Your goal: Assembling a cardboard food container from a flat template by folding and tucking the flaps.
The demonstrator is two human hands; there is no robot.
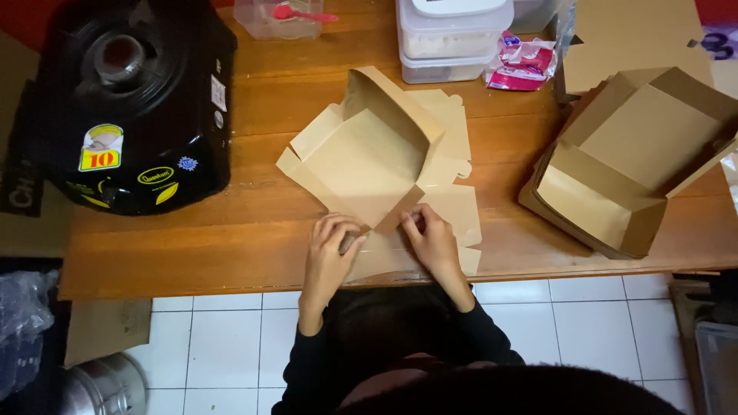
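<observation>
Head view: A person seated at a wooden surface (231, 253) works a half-folded brown cardboard box (369, 165) near its front edge.
Left hand (330, 253): curled, fingertips pressing and pinching the box's near flap against the surface.
Right hand (432, 240): closed in a pinch on the folded corner tab where the near wall rises.
Box position: centre of the surface, directly before the person; the far wall stands upright, side flaps lie splayed flat, and the near flap lies under both hands.
Surroundings: a stack of finished open boxes (630, 169) sits to the right, well apart; a black gas stove (131, 100) to the left; stacked lidded plastic containers (453, 38) and a pink-and-white packet (526, 61) at the far side.
Risk: the corner tab looks only partly seated, so the wall could likely spring open if the pinch loosens. Hard pressure off the crease may buckle or tear the thin card.
Edge risk: the near flap reaches the surface's edge and might slide off.
</observation>
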